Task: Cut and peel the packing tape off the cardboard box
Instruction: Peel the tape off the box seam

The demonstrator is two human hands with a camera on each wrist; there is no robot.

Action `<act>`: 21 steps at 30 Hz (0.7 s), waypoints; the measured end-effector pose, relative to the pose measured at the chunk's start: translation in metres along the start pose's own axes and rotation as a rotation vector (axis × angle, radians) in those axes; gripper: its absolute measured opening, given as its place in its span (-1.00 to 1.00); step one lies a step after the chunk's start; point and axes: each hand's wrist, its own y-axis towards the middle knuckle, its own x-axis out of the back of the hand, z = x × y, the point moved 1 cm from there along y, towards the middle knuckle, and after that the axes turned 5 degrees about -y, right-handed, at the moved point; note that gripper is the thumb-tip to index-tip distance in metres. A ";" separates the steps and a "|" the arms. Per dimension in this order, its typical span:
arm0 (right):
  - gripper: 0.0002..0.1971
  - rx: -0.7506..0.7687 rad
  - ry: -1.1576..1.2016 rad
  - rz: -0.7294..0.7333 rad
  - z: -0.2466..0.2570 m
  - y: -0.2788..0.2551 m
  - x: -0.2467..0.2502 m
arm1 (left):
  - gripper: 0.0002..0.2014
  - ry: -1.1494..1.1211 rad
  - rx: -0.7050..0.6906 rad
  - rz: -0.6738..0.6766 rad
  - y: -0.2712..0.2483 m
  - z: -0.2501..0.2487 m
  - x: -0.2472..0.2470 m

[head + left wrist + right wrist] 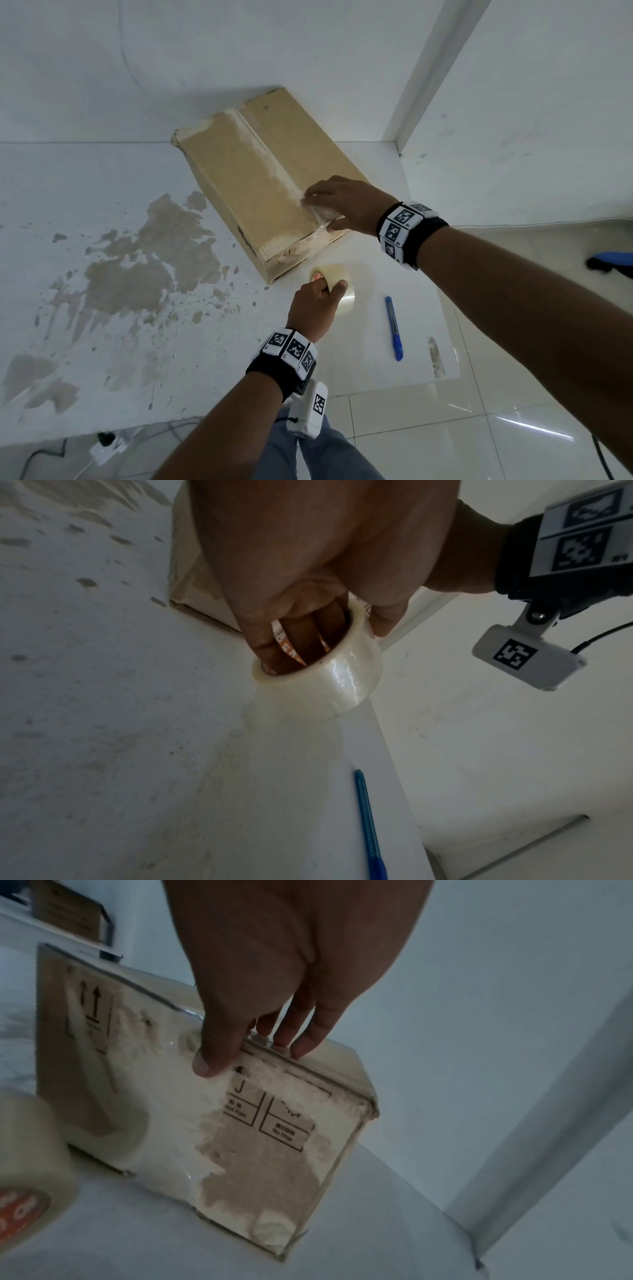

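With the left hand (313, 301) gripping the clear tape roll (322, 680), the flat-fingered right hand (346, 205) should steady the brown cardboard box (253, 171) firmly.

I am working in what looks like a bare, unfinished room rather than a furnished home or office. I am standing at a worn white tabletop (102, 342) whose coating is flaking off in brown patches, plain white walls (205, 51) are closing in around it, and glossy pale floor tiles (479, 428) are reflecting light below me.
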 end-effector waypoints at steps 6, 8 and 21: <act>-0.31 -0.016 -0.146 0.074 0.004 0.001 0.006 | -0.55 0.026 -0.017 0.006 -0.002 0.002 0.000; -0.31 -0.002 -0.203 0.084 0.005 0.003 0.007 | -0.57 0.022 -0.012 0.000 -0.002 0.002 0.000; -0.27 -0.010 -0.195 0.002 0.005 -0.002 -0.011 | -0.47 0.043 -0.018 -0.022 -0.008 0.002 -0.002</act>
